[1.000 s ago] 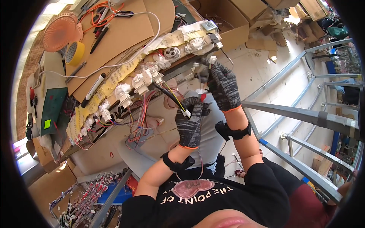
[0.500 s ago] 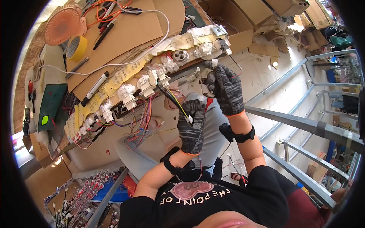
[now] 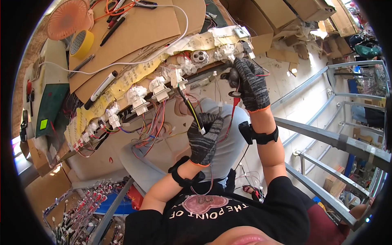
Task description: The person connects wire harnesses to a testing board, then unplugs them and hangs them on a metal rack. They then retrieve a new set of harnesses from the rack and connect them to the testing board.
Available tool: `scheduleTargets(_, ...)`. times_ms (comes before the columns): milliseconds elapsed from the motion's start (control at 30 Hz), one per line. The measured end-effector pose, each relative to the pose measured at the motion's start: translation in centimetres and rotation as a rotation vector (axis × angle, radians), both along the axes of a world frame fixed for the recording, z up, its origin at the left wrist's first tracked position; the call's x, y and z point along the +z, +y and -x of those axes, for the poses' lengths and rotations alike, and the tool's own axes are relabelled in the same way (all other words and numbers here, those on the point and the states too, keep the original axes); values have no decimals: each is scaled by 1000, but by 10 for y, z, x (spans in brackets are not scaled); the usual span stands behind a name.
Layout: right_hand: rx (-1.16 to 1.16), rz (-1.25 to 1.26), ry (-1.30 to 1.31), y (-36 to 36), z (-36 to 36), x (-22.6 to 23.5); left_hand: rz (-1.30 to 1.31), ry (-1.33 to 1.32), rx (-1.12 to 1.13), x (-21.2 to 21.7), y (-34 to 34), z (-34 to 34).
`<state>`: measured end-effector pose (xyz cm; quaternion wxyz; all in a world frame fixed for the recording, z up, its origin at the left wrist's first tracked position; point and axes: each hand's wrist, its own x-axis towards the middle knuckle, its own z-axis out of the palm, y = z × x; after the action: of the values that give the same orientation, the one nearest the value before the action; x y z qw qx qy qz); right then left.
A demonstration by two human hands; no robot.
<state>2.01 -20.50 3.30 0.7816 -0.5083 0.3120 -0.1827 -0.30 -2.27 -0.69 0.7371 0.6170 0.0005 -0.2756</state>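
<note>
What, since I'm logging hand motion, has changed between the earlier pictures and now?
The gloved right hand has moved toward the row of white plastic connectors, widening its gap from the gloved left hand. The red tapered sleeve, earlier against the left hand, now hangs apart from it, below the right. The left hand stays on the yellow-striped black cable.

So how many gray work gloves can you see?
2: the left glove, at the black cable with a yellow stripe, and the right glove, near the red lead. Others could be hidden in the clutter.
</note>
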Motion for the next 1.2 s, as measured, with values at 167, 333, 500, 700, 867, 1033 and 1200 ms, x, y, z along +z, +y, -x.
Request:
scheduleTargets(167, 148, 381, 124, 9, 7, 0, -76, 71, -25, -4, -8, -5)
scheduleTargets(333, 68, 99, 35, 23, 5, -7, -104, -254, -1, -10, -26, -9)
scheduleTargets(500, -19, 66, -3, 25, -1, -11, -51, -269, 61, -21, -29, -6)
scheduleTargets(700, 54, 85, 34, 26, -2, -6, -23, -261, 31, -15, -26, -9)
scheduleTargets(867, -30, 131, 12, 18, -1, -19, -22, -272, 13, -15, -32, -10)
scheduleTargets(1033, -41, -80, -53, 18, -6, -16, -71, -242, 31, 0, -32, -12)
scheduleTargets(1200, 26, -167, -100, 11, -5, -16, 285, 5, 148, -21, -23, -5)
